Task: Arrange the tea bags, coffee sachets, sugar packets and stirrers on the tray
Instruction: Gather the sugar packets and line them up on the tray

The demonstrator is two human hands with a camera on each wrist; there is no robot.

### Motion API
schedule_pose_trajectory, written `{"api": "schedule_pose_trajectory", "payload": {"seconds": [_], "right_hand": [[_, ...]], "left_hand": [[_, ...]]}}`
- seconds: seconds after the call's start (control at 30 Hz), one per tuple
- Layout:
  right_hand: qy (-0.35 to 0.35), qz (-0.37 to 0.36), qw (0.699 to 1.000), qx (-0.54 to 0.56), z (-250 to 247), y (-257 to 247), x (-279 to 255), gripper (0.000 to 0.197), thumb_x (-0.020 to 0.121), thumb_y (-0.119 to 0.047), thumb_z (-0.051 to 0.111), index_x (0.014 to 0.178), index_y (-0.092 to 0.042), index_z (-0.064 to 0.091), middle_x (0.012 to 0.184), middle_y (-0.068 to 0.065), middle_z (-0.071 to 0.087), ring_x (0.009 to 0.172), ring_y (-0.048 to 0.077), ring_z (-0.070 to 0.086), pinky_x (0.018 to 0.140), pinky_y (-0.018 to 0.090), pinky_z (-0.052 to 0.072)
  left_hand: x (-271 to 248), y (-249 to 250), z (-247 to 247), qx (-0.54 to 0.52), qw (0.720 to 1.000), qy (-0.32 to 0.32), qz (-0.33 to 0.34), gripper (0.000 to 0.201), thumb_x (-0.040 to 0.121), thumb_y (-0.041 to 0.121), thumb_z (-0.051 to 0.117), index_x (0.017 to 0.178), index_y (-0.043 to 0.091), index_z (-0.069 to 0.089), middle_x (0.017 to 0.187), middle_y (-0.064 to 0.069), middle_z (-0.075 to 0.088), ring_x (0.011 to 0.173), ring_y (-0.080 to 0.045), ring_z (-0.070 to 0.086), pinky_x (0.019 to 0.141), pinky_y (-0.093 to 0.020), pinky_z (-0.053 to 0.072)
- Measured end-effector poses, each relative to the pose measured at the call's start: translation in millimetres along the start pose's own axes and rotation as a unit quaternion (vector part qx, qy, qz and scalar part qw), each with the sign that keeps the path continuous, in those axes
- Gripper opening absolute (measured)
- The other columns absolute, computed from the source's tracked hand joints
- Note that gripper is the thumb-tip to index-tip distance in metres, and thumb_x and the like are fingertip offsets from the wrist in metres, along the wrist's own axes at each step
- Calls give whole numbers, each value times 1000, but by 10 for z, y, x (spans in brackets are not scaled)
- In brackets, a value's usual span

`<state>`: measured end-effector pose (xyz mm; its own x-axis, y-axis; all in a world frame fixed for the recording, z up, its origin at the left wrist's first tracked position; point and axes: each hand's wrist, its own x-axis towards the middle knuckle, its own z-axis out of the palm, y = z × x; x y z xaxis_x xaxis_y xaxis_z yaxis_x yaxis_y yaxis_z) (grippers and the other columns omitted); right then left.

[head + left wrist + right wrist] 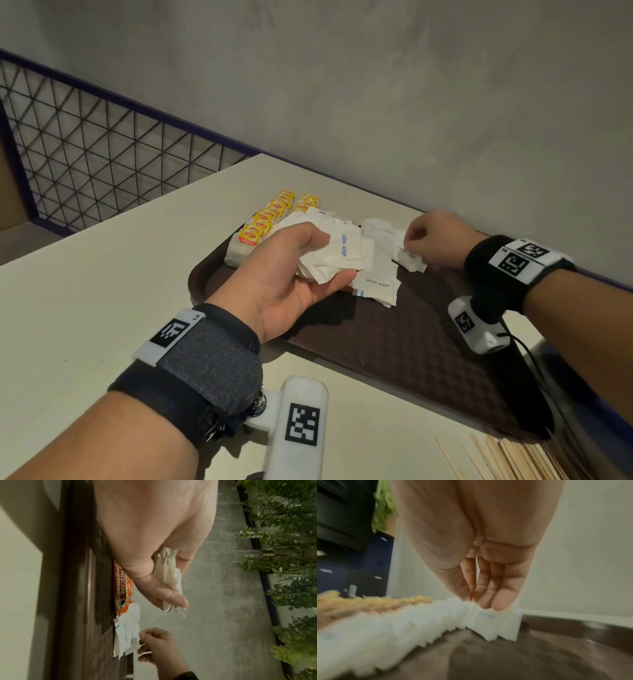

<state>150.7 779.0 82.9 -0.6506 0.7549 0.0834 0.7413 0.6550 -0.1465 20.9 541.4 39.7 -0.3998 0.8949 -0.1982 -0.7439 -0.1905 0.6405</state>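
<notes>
We are midway through the sugar. Our left hand [291, 270] holds a loose bundle of white sugar packets [337, 255] between thumb and curled fingers, lifted a little over the middle of the brown tray [404, 342]. Our right hand [435, 240], out at about two o'clock from the bundle, pinches the top edge of a packet in the row of sugar [394, 240] standing on the tray by the wall; the right wrist view (badly blurred) shows the fingertips [498, 601] pressed together on the paper tops. One more packet [376, 287] lies flat on the tray at five o'clock from the left hand's bundle.

The tea bags [270, 219] look settled: two neat rows of yellow tags at the tray's eleven o'clock corner. In the left wrist view an orange coffee sachet [122, 588] lies on the tray beside the sugar, so the coffee seems to be placed, though how many we cannot tell.

What remains, we judge, is setting down the bundle, straightening the row, picking up the flat stray, and then the wooden stirrers [513, 459], which lie off the tray on the table [102, 274] at five o'clock, untouched.
</notes>
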Motion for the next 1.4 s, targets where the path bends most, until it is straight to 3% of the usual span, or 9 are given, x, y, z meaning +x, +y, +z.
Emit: {"api": "schedule_pose_trajectory", "payload": {"seconds": [0.13,0.33,0.63,0.77,0.93,1.03,1.13,1.23,1.4], "right_hand": [[81,-99,975,183,-386,-411,-391,5,88,-15,74,85,-11,73,74,9,66,60,18,55,60,34,47],[-129,-173,957,196,-465,-881,-900,45,73,-39,88,109,-24,67,95,1,67,63,11,63,57,30,56],[-69,-70,920,380,-349,-865,-912,46,77,0,85,116,-6,61,80,12,73,61,20,71,56,27,57],[-61,-32,894,443,-360,-814,-927,26,80,-2,82,93,-6,60,67,4,68,64,19,68,60,31,57],[-38,8,833,551,-443,-720,-841,21,91,1,64,75,-11,56,94,22,74,83,27,68,73,35,58],[-87,23,853,515,-406,-654,-804,10,89,-13,72,90,-8,64,92,15,70,73,23,67,65,34,53],[-136,43,881,451,-298,-617,-781,32,81,-35,83,99,-13,70,86,4,68,64,15,58,63,32,46],[-119,26,879,462,-257,-652,-783,22,81,-25,84,82,-16,63,77,4,67,58,13,50,54,27,42],[-45,66,847,526,-411,-597,-682,5,94,-10,62,95,-6,59,84,14,68,67,25,69,58,33,56]], "left_hand": [[-25,-6,26,25,1000,7,-1,15,94,-2,63,107,3,68,119,-23,74,97,-33,75,52,-31,61],[-12,-39,12,70,997,-11,33,33,91,-3,69,124,3,69,116,-17,77,90,-22,76,56,-27,59],[-58,-26,31,54,997,-23,49,32,91,-1,71,121,9,70,109,-11,79,87,-23,79,55,-26,59],[-69,-34,47,52,997,-26,51,36,90,-5,69,123,8,69,107,-12,80,86,-23,79,54,-25,59],[-54,-47,49,55,997,-26,45,35,91,-7,68,123,8,67,108,-12,80,91,-26,79,54,-25,59],[-45,-56,49,56,997,-30,48,37,91,-7,68,124,9,67,109,-12,80,90,-26,79,54,-26,59],[-42,-58,44,57,997,-31,48,41,89,-7,70,126,10,66,109,-12,79,92,-28,79,54,-26,59],[-54,-62,52,62,996,-35,47,41,89,-7,70,126,12,67,111,-11,79,94,-28,79,54,-26,59],[-43,-50,29,59,997,-20,49,36,88,-7,71,121,7,68,110,-15,79,94,-28,79,56,-26,60]]}}
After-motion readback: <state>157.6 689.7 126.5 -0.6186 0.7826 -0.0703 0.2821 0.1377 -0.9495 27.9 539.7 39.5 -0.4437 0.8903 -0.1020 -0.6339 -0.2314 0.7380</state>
